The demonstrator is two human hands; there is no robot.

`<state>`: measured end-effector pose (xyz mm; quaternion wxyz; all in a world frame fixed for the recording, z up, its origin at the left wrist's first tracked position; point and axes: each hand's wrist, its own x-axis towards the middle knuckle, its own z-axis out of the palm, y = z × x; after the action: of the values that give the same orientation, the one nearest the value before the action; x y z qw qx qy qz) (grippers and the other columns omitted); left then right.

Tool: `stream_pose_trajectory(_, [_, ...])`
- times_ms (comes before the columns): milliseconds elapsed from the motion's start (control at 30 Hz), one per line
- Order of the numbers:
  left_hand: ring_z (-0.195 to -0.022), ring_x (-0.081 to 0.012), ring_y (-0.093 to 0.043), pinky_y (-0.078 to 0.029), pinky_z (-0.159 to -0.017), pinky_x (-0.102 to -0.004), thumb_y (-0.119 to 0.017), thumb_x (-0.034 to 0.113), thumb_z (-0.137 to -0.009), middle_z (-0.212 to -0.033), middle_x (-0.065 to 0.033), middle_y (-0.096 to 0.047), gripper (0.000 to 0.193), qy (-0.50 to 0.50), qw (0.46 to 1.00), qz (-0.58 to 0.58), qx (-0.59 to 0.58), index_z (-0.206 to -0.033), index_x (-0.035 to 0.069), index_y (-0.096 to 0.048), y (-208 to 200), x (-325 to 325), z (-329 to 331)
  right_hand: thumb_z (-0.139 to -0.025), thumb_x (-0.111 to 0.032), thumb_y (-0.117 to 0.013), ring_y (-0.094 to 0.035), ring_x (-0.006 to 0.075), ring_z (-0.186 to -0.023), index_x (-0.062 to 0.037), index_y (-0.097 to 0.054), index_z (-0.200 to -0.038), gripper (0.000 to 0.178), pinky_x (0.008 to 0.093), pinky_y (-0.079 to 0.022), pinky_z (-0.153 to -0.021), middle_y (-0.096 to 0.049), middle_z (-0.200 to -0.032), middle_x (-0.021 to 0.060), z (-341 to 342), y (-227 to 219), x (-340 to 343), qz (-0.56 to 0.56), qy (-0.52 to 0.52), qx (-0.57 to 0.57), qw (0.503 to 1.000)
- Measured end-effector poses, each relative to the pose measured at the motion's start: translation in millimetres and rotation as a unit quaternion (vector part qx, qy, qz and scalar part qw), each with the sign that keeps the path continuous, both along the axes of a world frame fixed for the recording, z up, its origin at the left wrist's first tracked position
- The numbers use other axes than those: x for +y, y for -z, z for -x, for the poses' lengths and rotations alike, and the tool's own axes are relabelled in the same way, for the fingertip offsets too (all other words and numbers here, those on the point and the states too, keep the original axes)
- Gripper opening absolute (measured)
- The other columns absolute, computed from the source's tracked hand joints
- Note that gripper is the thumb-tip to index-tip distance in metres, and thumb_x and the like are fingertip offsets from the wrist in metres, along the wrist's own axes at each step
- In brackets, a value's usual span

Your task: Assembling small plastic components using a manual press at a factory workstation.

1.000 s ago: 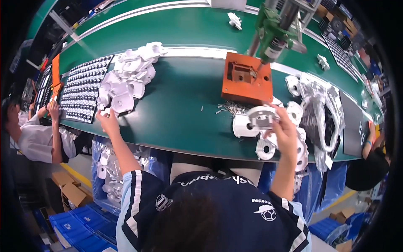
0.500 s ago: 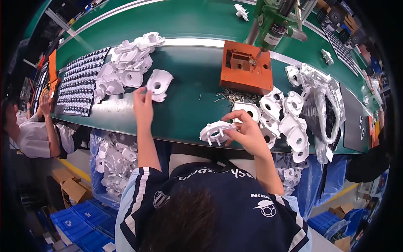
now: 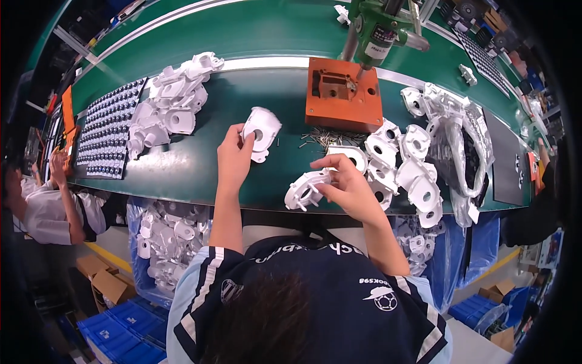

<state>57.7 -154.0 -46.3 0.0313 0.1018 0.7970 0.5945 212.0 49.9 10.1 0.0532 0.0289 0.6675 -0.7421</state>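
the left hand (image 3: pixel 234 156) pinches a white cover (image 3: pixel 265 125), the right hand (image 3: pixel 350 189) a white housing (image 3: pixel 296 193), seemingly a pairing step calling for alignment.

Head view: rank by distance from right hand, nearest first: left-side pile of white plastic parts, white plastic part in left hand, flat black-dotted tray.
From right hand:
1. White plastic part, in left hand's grip
2. Pile of white plastic parts, farther left
3. Flat black-dotted tray, left of pile
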Motion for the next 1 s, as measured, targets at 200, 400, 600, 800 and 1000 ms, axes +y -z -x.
stream_pose_trajectory(200, [-0.057, -0.0034, -0.049, -0.040, -0.051, -0.0184, -0.060, 0.012, -0.088, -0.072, -0.0041, -0.060, 0.019, 0.101, 0.989, -0.108, -0.022, -0.102, -0.001, -0.058, -55, 13, -39, -0.080, 0.002, -0.061, -0.056, 0.0084, -0.078, -0.0006, -0.040, -0.123, 0.048, 0.0208, -0.046, -0.062, -0.054, -0.111, 0.0083, 1, -8, 5, -0.123, 0.063, 0.056, 0.989])
stream_pose_trajectory(400, [-0.058, -0.0038, -0.049, -0.040, -0.052, -0.0190, -0.060, 0.013, -0.087, -0.068, -0.0026, -0.059, 0.015, 0.163, 0.983, -0.078, 0.015, -0.095, -0.001, -0.060, -73, 33, -65, -0.080, 0.004, -0.062, -0.056, 0.0079, -0.072, 0.0000, -0.051, -0.121, 0.043, 0.0212, -0.048, -0.064, -0.059, -0.090, 0.0070, 8, -11, -6, -0.200, 0.119, 0.094, 0.968])
stream_pose_trajectory(600, [-0.060, -0.0047, -0.052, -0.042, -0.052, -0.0185, -0.066, 0.009, -0.082, -0.074, -0.0035, -0.061, 0.019, 0.206, 0.971, -0.117, -0.019, -0.097, -0.001, -0.059, -67, 35, -74, -0.080, 0.004, -0.063, -0.056, 0.0090, -0.081, 0.0004, -0.056, -0.117, 0.038, 0.0222, -0.049, -0.067, -0.055, -0.109, 0.0091, 3, -9, -2, -0.198, 0.121, 0.083, 0.969])
stream_pose_trajectory(800, [-0.063, -0.0032, -0.054, -0.043, -0.053, -0.0170, -0.073, 0.002, -0.073, -0.076, -0.0026, -0.062, 0.025, 0.222, 0.972, -0.053, 0.052, -0.095, -0.002, -0.060, -72, 38, -77, -0.078, 0.002, -0.065, -0.058, 0.0130, -0.085, -0.0020, -0.056, -0.117, 0.040, 0.0242, -0.050, -0.070, -0.057, -0.114, 0.0104, -5, -16, -2, -0.239, 0.116, 0.107, 0.958])
stream_pose_trajectory(1000, [-0.061, -0.0033, -0.052, -0.041, -0.052, -0.0177, -0.073, 0.004, -0.073, -0.073, -0.0020, -0.060, 0.021, 0.221, 0.967, -0.034, 0.119, -0.090, -0.001, -0.062, -70, 40, -82, -0.078, -0.003, -0.066, -0.059, 0.0148, -0.085, -0.0028, -0.057, -0.115, 0.038, 0.0260, -0.049, -0.071, -0.058, -0.114, 0.0124, -10, -22, 2, -0.265, 0.100, 0.092, 0.955])
